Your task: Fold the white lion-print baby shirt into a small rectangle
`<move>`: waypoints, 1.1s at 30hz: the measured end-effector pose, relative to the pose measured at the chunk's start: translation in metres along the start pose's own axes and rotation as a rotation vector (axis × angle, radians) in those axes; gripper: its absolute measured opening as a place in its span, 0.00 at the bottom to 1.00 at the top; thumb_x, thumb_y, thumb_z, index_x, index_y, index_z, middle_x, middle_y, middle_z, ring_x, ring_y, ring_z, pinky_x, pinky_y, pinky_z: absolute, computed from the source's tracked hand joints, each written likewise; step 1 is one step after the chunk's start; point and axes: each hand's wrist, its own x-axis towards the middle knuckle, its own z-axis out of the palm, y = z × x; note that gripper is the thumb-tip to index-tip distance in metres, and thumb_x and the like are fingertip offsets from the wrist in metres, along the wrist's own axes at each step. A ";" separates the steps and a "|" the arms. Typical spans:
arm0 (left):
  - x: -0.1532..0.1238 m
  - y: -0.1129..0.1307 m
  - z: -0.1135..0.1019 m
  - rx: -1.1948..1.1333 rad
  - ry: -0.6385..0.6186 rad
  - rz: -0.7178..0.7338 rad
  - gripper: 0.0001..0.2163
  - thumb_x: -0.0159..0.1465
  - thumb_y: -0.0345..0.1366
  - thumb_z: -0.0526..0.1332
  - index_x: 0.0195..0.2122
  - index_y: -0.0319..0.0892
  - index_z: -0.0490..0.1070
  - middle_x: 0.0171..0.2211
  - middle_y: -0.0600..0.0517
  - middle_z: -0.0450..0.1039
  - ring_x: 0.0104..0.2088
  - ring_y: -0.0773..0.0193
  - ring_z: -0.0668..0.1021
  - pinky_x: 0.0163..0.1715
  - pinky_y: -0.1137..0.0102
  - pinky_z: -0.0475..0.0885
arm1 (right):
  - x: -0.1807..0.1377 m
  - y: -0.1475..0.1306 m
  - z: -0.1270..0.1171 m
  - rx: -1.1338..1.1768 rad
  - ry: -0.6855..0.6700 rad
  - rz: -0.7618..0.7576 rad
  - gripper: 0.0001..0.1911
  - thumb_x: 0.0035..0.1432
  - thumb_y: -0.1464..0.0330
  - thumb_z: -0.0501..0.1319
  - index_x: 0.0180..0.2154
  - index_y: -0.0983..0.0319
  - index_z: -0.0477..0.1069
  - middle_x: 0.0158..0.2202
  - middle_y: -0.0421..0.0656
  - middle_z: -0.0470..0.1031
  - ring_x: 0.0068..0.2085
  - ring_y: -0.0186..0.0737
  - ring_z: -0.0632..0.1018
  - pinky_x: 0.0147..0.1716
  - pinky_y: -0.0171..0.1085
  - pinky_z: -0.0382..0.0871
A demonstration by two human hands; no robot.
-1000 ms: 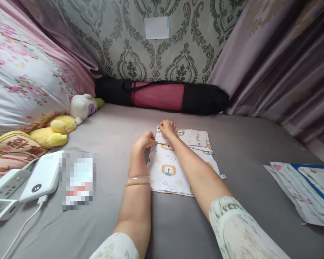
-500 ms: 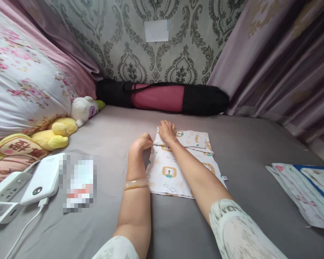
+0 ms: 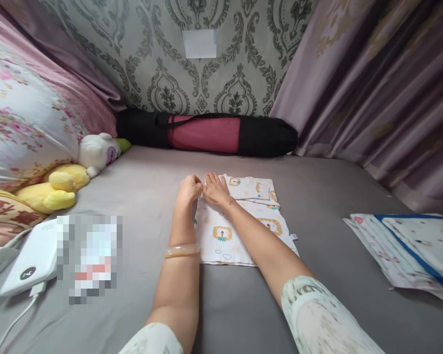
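On the grey bedsheet lies a white lion-print cloth, with its far part folded over in layers and a small tag at its right edge. My left hand is closed at the cloth's far left edge, its fingertips pinching the border there. Flat on the left end of the folded part rests my right hand, fingers stretched out and spread a little. The two hands are almost touching, and my right forearm crosses over the cloth.
A black and pink long bag lies along the wall. To the left are plush toys, a large floral pillow, a white power bank with a cable, and a blurred-out item. Folded cloths are stacked at right.
My right hand has flattened, its fingers now stretched out over the fold. My left hand stays closed at the cloth's left edge, slightly farther forward. The whole view has shifted a little to the right.
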 end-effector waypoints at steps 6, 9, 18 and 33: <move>0.004 0.012 0.015 -0.013 0.024 0.182 0.16 0.61 0.26 0.52 0.45 0.40 0.74 0.46 0.43 0.77 0.49 0.56 0.77 0.50 0.64 0.70 | -0.020 0.028 -0.027 -0.002 0.109 0.093 0.31 0.70 0.62 0.40 0.70 0.67 0.47 0.73 0.49 0.42 0.72 0.44 0.43 0.68 0.49 0.34; 0.004 0.017 0.034 -0.046 -0.030 0.308 0.18 0.61 0.24 0.51 0.49 0.39 0.72 0.50 0.42 0.75 0.51 0.57 0.76 0.52 0.63 0.70 | -0.037 0.044 -0.032 -0.065 0.090 0.162 0.31 0.70 0.61 0.41 0.70 0.65 0.48 0.73 0.50 0.42 0.72 0.48 0.42 0.68 0.54 0.31; 0.006 0.019 0.076 0.131 -0.055 0.513 0.15 0.63 0.26 0.50 0.49 0.39 0.69 0.51 0.41 0.73 0.55 0.53 0.72 0.59 0.53 0.62 | -0.045 0.056 -0.017 -0.086 0.035 0.181 0.30 0.71 0.60 0.39 0.70 0.62 0.48 0.72 0.49 0.47 0.71 0.50 0.46 0.67 0.57 0.35; 0.000 0.017 0.075 0.210 -0.080 0.412 0.18 0.70 0.42 0.47 0.53 0.37 0.65 0.61 0.36 0.64 0.65 0.48 0.61 0.64 0.52 0.53 | -0.093 0.136 -0.053 -0.114 0.026 0.326 0.32 0.71 0.58 0.38 0.70 0.67 0.48 0.72 0.52 0.42 0.72 0.51 0.44 0.68 0.51 0.38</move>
